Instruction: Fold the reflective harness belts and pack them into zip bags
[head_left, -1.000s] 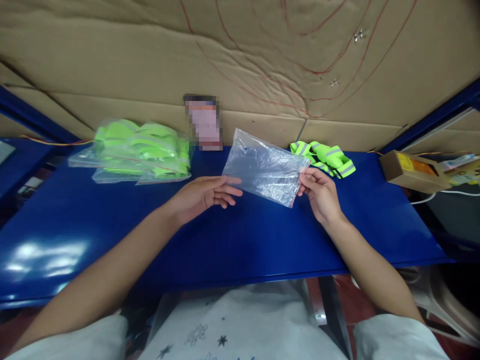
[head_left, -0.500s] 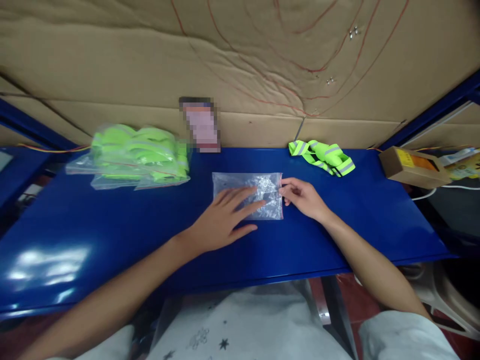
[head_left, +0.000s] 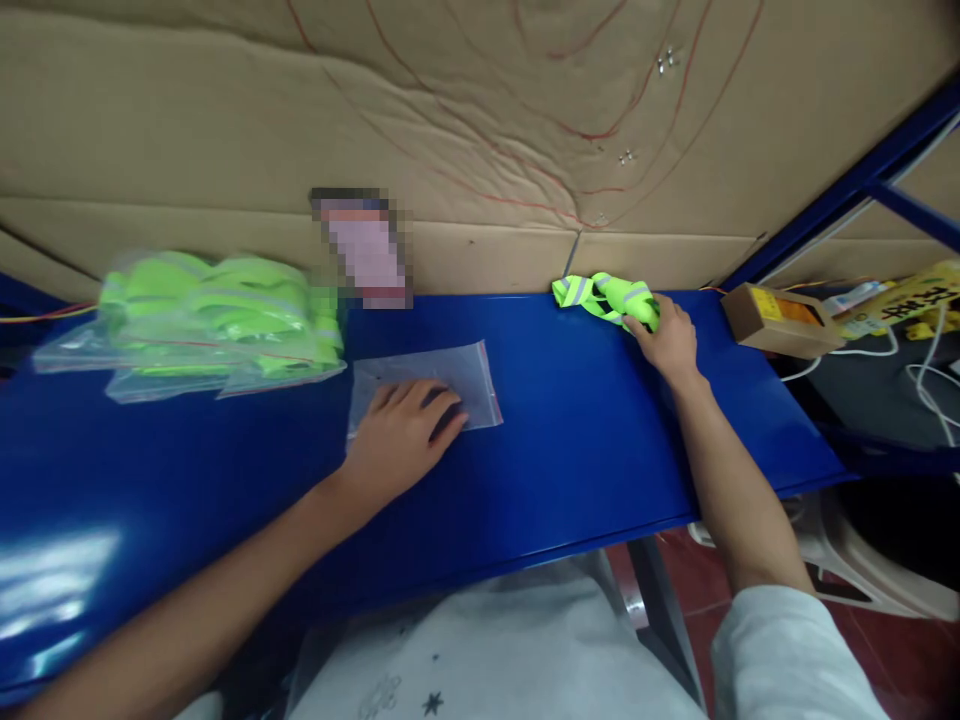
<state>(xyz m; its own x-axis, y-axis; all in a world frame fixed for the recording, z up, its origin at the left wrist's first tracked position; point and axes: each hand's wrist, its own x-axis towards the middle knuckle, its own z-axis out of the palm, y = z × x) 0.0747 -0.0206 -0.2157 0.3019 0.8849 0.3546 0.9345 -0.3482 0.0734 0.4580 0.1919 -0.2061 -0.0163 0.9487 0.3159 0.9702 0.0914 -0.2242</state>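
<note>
A clear zip-lock bag lies flat on the blue table, its red-lined mouth facing right. My left hand rests on the bag with bent fingers, the thumb apart from them, and covers its lower middle. At the back right is a bundled fluorescent yellow-green strap with grey reflective stripes. My right hand has closed on the right end of this bundle, thumb in front; the other fingertips are partly hidden behind the fabric.
Clear bags packed with yellow-green reflective straps are piled at the back left. A blurred-out phone-like object leans on the cardboard wall. An open cardboard box stands at the right end, near white cables.
My right hand has left the bag's mouth, reached right and taken hold of the strap bundle. My left hand has drawn its fingers in on the bag, which lies slightly turned. The view has shifted right.
</note>
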